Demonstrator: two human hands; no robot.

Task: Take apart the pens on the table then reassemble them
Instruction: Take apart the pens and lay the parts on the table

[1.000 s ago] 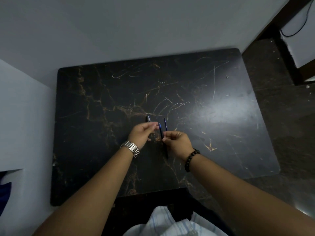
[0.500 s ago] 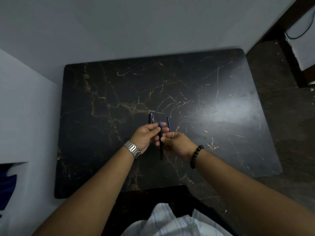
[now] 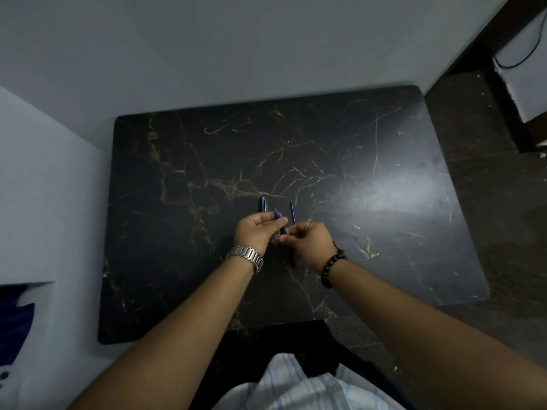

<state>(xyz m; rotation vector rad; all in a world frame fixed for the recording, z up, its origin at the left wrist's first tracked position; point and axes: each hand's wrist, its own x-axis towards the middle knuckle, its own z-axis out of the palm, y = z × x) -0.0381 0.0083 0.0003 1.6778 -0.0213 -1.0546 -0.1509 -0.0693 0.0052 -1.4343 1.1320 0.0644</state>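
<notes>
Both hands meet over the middle of the black marble table (image 3: 384, 202). My left hand (image 3: 256, 233), with a metal watch, pinches the upper blue end of a dark pen (image 3: 284, 232). My right hand (image 3: 307, 242), with a bead bracelet, grips the same pen lower down; its dark barrel runs down between the hands to about the right wrist. A dark pen cap or barrel piece (image 3: 262, 204) lies on the table just beyond my left hand. A thin blue refill (image 3: 292, 212) lies beyond my right hand.
White walls close in behind and to the left of the table. Dark floor lies to the right, with a white unit and cable (image 3: 529, 54) in the far right corner. A blue object (image 3: 14, 327) sits low at the left edge.
The hands have shifted slightly; the left hand's fingers now hold nearer the pen's blue tip, and the pen is tilted a little more. The two loose parts on the table stay in place.
</notes>
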